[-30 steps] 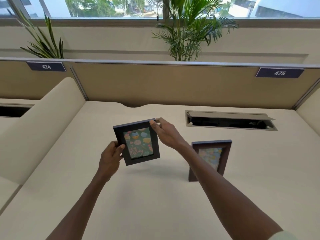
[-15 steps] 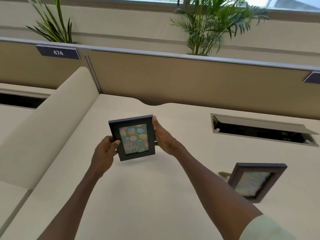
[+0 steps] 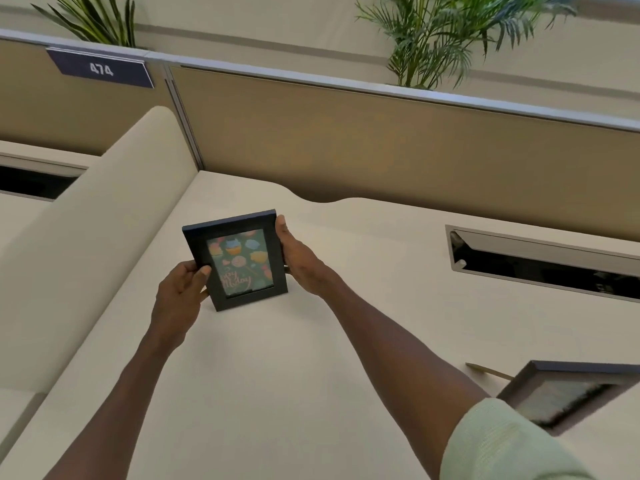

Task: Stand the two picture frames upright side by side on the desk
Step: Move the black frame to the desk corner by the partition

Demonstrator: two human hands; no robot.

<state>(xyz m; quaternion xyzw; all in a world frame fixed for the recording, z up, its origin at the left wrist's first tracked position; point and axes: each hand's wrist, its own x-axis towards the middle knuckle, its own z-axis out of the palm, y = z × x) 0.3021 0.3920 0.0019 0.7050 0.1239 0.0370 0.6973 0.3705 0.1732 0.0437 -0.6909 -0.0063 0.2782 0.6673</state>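
Black frame (image 3: 239, 263) with cupcake card: held at both side edges, bottom edge at or just above desk (image 3: 277, 393), face tilted back toward viewer. Left hand (image 3: 180, 289) pinches left edge, thumb on front, fingers curled behind. Right hand (image 3: 299, 261) closed on right edge, fingers hidden behind. Two-sided hold probably to steady frame while back support finds desk. Second frame (image 3: 568, 393) to right of black frame, well apart, partly behind sleeve (image 3: 502, 445), seems upright; stand leg shows. Judgement: gap too wide for side by side.
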